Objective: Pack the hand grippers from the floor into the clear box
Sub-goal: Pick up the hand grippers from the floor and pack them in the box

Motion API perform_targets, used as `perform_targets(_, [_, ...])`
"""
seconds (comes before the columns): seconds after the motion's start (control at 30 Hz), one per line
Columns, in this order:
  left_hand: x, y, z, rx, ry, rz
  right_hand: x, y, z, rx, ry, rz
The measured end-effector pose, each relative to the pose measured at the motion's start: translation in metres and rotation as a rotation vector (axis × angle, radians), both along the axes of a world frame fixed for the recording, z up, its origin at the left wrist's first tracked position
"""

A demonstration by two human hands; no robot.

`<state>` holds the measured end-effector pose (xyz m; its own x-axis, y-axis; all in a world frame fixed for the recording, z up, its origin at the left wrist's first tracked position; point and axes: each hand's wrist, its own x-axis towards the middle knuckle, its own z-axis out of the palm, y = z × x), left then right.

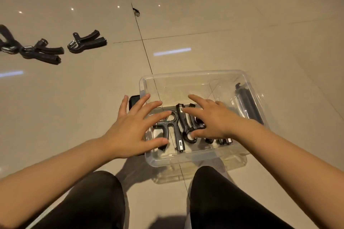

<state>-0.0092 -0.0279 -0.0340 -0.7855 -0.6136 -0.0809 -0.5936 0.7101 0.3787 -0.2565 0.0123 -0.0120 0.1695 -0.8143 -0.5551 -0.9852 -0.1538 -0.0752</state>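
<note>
Head view, lower centre of the frame: we list first the black plastic hand grippers already packed (178, 128), several lying flat and side by side on the bottom of the clear plastic storage box (197, 156). One more dark gripper-like item (245, 102) leans against the box's right wall, upper right of the box; we cannot tell exactly what it is.

Over the box, the left hand (134, 128) spreads its fingers wide and straight above the left-most gripper, holding nothing. The right hand (210, 119) is likewise spread, fingers extended over the middle grippers and closed around none of them; whether either hand actually touches the pieces we cannot tell.

A dark flat object, perhaps a phone (134, 102), shows just beside the box's left wall, partly behind the left fingers.

Upper left of the frame, well apart from the box: one black spring hand gripper with foam handles (86, 42) lies alone on the glossy beige tiled floor (204, 24); a tangled cluster of similar black grippers (28, 48) lies further left, running off the edge.

Step in hand, as we judge it: settling the packed pieces, with nothing carried. Task is partly done. Next move would call for a long reach to the upper left and a firm grasp on the lone gripper.
</note>
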Motion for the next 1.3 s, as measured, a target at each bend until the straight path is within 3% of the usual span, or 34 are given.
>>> perform_targets(0.13, [0.016,-0.007,0.104,-0.038,-0.041,-0.135,0.016,0.025,0.09,0.011,-0.059,-0.061])
perform_targets(0.27, [0.046,0.012,0.225,-0.125,-0.163,-0.087,0.049,0.05,0.18,-0.016,-0.143,-0.081])
perform_targets(0.43, [0.079,0.084,0.305,-0.287,0.011,0.049,0.104,0.086,0.255,-0.166,-0.25,-0.093])
perform_targets(0.6, [0.125,0.148,0.299,-0.134,0.255,0.27,0.17,0.123,0.291,-0.233,-0.266,-0.031])
perform_targets(0.77, [0.189,0.17,0.268,-0.172,-0.057,0.486,0.226,0.147,0.297,-0.332,-0.269,0.028])
perform_targets(0.9, [0.213,0.183,0.276,-0.118,0.136,0.609,0.229,0.153,0.28,-0.389,-0.223,0.027])
perform_targets(1.03, [0.233,0.202,0.259,-0.148,-0.001,0.669,0.246,0.138,0.274,-0.188,-0.224,0.096])
perform_targets(1.17, [0.266,0.217,0.248,-0.164,-0.058,0.788,0.278,0.114,0.291,-0.276,-0.407,0.172])
perform_targets(1.3, [0.288,0.236,0.25,-0.124,-0.108,0.887,0.289,0.101,0.282,-0.119,-0.194,0.241])
